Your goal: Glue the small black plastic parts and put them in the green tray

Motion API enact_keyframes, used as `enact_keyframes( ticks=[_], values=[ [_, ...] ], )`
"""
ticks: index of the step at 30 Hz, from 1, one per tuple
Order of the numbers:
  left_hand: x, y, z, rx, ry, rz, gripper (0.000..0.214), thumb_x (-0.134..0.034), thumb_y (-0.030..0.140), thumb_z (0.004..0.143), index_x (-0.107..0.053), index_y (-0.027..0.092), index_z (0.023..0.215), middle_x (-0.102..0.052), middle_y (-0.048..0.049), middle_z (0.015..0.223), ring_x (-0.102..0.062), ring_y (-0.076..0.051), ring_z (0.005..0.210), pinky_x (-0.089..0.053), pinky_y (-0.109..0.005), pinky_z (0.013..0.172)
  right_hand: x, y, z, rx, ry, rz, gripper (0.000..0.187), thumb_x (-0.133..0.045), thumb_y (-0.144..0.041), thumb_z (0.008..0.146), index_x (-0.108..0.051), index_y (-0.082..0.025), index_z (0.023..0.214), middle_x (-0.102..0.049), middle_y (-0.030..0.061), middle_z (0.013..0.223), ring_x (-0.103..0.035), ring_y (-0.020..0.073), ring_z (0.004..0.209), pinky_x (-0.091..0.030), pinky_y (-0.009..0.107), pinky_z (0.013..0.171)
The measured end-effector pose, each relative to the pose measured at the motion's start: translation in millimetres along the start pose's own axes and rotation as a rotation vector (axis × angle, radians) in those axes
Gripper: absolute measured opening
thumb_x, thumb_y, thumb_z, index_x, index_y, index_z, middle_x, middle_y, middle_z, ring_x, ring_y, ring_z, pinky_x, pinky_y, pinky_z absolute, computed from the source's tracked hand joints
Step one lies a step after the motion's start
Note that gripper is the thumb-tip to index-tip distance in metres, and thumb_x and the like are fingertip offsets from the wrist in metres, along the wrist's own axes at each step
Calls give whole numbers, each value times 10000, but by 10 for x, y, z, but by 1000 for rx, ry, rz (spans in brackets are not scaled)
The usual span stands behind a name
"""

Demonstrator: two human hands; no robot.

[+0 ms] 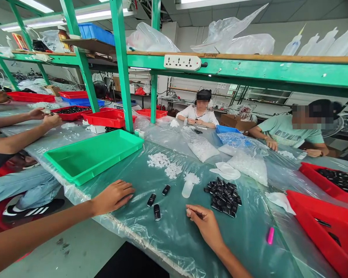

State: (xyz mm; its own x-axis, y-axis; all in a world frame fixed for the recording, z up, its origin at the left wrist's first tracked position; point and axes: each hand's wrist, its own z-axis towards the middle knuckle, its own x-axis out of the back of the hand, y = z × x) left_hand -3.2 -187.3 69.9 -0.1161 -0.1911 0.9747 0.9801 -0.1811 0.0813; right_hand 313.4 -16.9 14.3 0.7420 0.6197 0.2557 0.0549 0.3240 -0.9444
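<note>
My left hand lies palm down on the plastic-covered table, fingers loosely curled, holding nothing. Three small black parts lie just to its right. My right hand rests near the front edge with fingers pinched together; whatever they hold is too small to name. A pile of black parts sits just beyond it. A small translucent bottle lies between the hands, with heaps of small white parts behind it.
An empty green tray stands at the left. Red trays with black parts stand at the right. A pink marker lies near them. Bags of white parts sit mid-table. Other people work at the left and far side.
</note>
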Motion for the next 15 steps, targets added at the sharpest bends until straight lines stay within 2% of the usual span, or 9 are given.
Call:
enact_keyframes(
  ticks=[2, 4, 6, 8, 12, 15],
  values=[
    [3, 180, 283, 45, 89, -150, 281, -359, 305, 930, -574, 205, 1081, -610, -92, 1036, -554, -256, 917, -367, -401, 806, 5, 9, 6, -17, 12, 16, 281, -582, -400, 818, -714, -189, 949, -650, 57, 768, -577, 187, 680, -471, 272, 594],
    [-72, 392, 618, 25, 111, -228, 293, -344, 333, 937, -540, 233, 1132, -600, -71, 1083, -531, -257, 1004, -356, -399, 850, 6, 1, 2, -18, 36, 22, 254, -604, -396, 803, -718, -191, 902, -653, 62, 813, -582, 189, 704, -469, 267, 604],
    [-210, 589, 947, 18, 129, -299, 329, -364, 380, 928, -478, 258, 1211, -560, -66, 1174, -504, -259, 1063, -357, -399, 883, 10, -14, -5, -13, 70, 25, 228, -628, -391, 784, -716, -191, 848, -654, 63, 829, -587, 194, 719, -470, 267, 620],
    [-378, 741, 1224, 12, 144, -371, 438, -457, 455, 873, -434, 248, 1259, -529, -95, 1212, -476, -286, 1096, -374, -409, 884, 20, -21, -5, -15, 112, 28, 218, -641, -390, 771, -713, -192, 827, -662, 63, 809, -598, 203, 724, -479, 277, 635],
    [-672, 889, 1571, 26, 169, -509, 587, -604, 503, 760, -451, 187, 1230, -538, -142, 1152, -490, -302, 1049, -409, -411, 835, 77, -8, 20, -35, 219, 26, 212, -658, -374, 761, -713, -202, 871, -680, 67, 819, -618, 222, 753, -498, 307, 673],
    [-778, 906, 1688, 54, 183, -610, 454, -637, 482, 737, -545, 180, 1064, -581, -113, 1021, -519, -280, 958, -419, -394, 790, 146, -44, 55, -55, 309, 25, 216, -658, -377, 760, -711, -215, 894, -682, 70, 910, -622, 236, 829, -501, 344, 756]
  ],
)
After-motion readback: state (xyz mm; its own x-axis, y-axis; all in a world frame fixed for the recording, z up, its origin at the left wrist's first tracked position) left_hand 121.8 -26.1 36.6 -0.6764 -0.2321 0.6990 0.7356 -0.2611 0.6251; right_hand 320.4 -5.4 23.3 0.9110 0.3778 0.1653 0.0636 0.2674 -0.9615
